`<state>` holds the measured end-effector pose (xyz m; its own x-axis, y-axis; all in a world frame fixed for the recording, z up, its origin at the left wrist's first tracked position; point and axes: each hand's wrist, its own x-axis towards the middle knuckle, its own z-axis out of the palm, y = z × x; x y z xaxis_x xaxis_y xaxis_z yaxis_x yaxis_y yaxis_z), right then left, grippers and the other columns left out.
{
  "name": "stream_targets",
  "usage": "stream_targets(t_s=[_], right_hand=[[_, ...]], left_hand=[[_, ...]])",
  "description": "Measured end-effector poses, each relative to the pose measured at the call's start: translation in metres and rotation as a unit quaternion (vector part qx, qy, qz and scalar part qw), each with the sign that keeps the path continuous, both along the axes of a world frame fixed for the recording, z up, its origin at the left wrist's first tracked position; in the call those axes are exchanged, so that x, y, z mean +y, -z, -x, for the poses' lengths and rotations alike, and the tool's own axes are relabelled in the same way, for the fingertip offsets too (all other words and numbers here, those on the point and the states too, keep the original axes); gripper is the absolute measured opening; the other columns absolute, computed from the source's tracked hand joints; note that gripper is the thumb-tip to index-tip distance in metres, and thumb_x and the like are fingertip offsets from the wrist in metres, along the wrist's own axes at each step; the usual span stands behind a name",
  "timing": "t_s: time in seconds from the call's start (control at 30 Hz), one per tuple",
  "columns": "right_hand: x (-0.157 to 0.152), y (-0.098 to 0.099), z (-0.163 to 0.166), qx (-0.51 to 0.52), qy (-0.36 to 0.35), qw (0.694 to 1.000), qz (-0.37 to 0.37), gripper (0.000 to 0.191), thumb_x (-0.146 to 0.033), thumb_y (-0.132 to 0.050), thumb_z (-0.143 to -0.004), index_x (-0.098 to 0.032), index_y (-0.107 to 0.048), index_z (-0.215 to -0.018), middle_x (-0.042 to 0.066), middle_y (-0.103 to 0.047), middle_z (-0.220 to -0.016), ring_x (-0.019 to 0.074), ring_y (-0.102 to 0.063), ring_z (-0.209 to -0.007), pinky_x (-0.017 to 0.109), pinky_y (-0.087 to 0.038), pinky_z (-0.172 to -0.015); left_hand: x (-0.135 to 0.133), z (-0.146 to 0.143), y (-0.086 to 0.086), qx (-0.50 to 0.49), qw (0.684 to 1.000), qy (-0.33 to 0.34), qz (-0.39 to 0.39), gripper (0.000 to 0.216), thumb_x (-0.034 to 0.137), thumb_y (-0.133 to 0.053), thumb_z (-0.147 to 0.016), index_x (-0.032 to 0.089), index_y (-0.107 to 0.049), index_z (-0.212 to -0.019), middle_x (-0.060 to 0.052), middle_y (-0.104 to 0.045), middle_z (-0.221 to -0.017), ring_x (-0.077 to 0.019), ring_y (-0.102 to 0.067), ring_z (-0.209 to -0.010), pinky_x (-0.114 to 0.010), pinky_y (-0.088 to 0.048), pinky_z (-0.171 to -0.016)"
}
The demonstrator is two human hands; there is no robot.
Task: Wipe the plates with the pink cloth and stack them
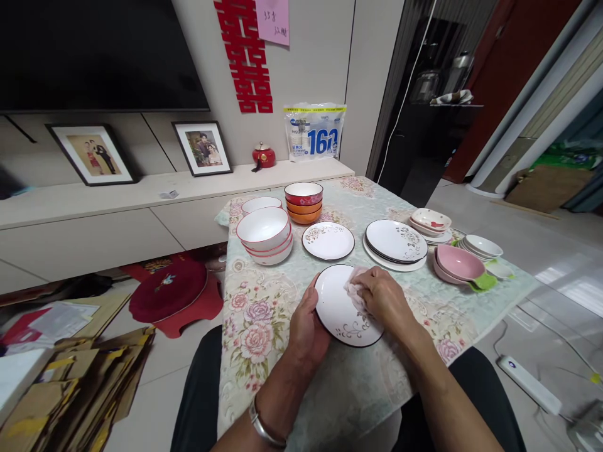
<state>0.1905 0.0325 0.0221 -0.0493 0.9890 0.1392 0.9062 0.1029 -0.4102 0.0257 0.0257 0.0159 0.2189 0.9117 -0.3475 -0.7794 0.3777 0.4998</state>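
A white plate (340,309) with a dark rim and a grey floral pattern is tilted up off the table's near edge. My left hand (305,326) grips its left rim, fingers curled behind it. My right hand (384,298) presses a crumpled white cloth (353,285) against the plate's upper right face, fingers closed on the cloth.
On the floral tablecloth (257,314) stand stacked white bowls (264,234), red and orange bowls (304,201), a small patterned plate (328,241), stacked larger plates (396,243), pink bowls (459,263) and small white dishes (483,247). A red stool (172,295) and cardboard (85,383) lie left.
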Motion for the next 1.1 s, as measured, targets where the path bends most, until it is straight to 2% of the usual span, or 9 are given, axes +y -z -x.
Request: stream_targets(t_s=[0.1, 0.2, 0.33, 0.4, 0.63, 0.77, 0.9, 0.97, 1.1], right_hand=[[0.004, 0.008, 0.019, -0.058, 0.043, 0.996, -0.052, 0.040, -0.007, -0.048, -0.089, -0.018, -0.067, -0.122, 0.016, -0.063, -0.115, 0.0293, -0.056, -0.106, 0.037, -0.046, -0.085], [-0.002, 0.006, 0.039, -0.044, -0.045, 0.996, -0.062, 0.046, -0.006, -0.047, -0.090, -0.014, -0.058, -0.134, 0.016, -0.063, -0.125, 0.0291, -0.054, -0.113, 0.039, -0.045, -0.095], [-0.011, -0.009, 0.032, 0.044, -0.211, 0.976, -0.023, 0.029, -0.012, -0.054, -0.092, -0.020, -0.069, -0.115, 0.008, -0.068, -0.119, 0.0243, -0.056, -0.111, 0.036, -0.045, -0.097], [-0.012, -0.014, 0.016, 0.070, -0.236, 0.969, 0.006, 0.025, -0.013, -0.058, -0.090, -0.025, -0.073, -0.106, 0.003, -0.072, -0.110, 0.0213, -0.058, -0.105, 0.034, -0.045, -0.094], [0.002, 0.006, 0.011, 0.000, 0.013, 0.999, -0.037, 0.031, -0.011, -0.051, -0.092, -0.017, -0.072, -0.113, 0.014, -0.069, -0.111, 0.0270, -0.056, -0.104, 0.040, -0.045, -0.092], [-0.001, 0.003, 0.035, 0.050, -0.099, 0.992, -0.056, 0.043, -0.006, -0.048, -0.089, -0.018, -0.064, -0.127, 0.013, -0.065, -0.126, 0.0256, -0.054, -0.115, 0.040, -0.043, -0.099], [-0.008, -0.013, 0.020, 0.125, -0.243, 0.961, 0.038, 0.033, -0.009, -0.059, -0.083, -0.025, -0.072, -0.108, 0.003, -0.072, -0.107, 0.0213, -0.061, -0.104, 0.034, -0.045, -0.095], [-0.007, -0.015, 0.005, 0.145, -0.226, 0.961, 0.071, 0.031, -0.009, -0.060, -0.081, -0.025, -0.073, -0.104, 0.001, -0.072, -0.104, 0.0198, -0.063, -0.099, 0.032, -0.046, -0.092], [0.002, -0.003, -0.005, 0.063, -0.033, 0.997, 0.021, 0.032, -0.013, -0.053, -0.088, -0.019, -0.071, -0.114, 0.010, -0.068, -0.107, 0.0247, -0.061, -0.102, 0.037, -0.046, -0.092]], left_hand=[[-0.002, 0.000, 0.001, -0.009, 1.000, 0.021, -0.005, 0.048, 0.026, -0.051, -0.093, 0.017, -0.053, -0.140, -0.010, -0.064, -0.137, -0.0288, -0.057, -0.128, -0.043, -0.043, -0.110], [-0.001, 0.000, 0.003, -0.018, 1.000, 0.018, -0.003, 0.045, 0.024, -0.051, -0.094, 0.018, -0.055, -0.138, -0.010, -0.066, -0.134, -0.0269, -0.058, -0.128, -0.042, -0.041, -0.112], [0.002, 0.000, 0.003, -0.017, 0.999, 0.026, 0.026, 0.041, 0.026, -0.050, -0.095, 0.014, -0.058, -0.132, -0.012, -0.072, -0.121, -0.0267, -0.061, -0.122, -0.042, -0.043, -0.110], [0.002, 0.000, 0.002, -0.010, 0.999, 0.033, 0.022, 0.041, 0.027, -0.049, -0.094, 0.015, -0.059, -0.132, -0.011, -0.073, -0.119, -0.0277, -0.063, -0.120, -0.044, -0.044, -0.108], [-0.001, 0.000, 0.000, -0.002, 0.999, 0.033, 0.005, 0.045, 0.026, -0.051, -0.092, 0.018, -0.057, -0.136, -0.009, -0.065, -0.136, -0.0281, -0.057, -0.128, -0.043, -0.044, -0.109], [0.000, 0.000, 0.003, -0.011, 0.999, 0.024, 0.019, 0.044, 0.026, -0.054, -0.091, 0.016, -0.058, -0.134, -0.011, -0.066, -0.134, -0.0269, -0.058, -0.126, -0.040, -0.044, -0.108], [0.002, 0.000, 0.005, -0.012, 0.999, 0.032, 0.011, 0.044, 0.027, -0.057, -0.089, 0.014, -0.059, -0.131, -0.013, -0.070, -0.124, -0.0292, -0.062, -0.121, -0.043, -0.045, -0.106], [0.001, 0.001, 0.005, -0.007, 1.000, 0.031, -0.003, 0.046, 0.026, -0.056, -0.089, 0.016, -0.059, -0.133, -0.012, -0.070, -0.125, -0.0292, -0.061, -0.121, -0.044, -0.045, -0.107], [-0.001, 0.001, 0.005, 0.001, 0.999, 0.035, -0.006, 0.044, 0.028, -0.054, -0.091, 0.017, -0.059, -0.134, -0.011, -0.066, -0.133, -0.0299, -0.058, -0.125, -0.044, -0.045, -0.107]])
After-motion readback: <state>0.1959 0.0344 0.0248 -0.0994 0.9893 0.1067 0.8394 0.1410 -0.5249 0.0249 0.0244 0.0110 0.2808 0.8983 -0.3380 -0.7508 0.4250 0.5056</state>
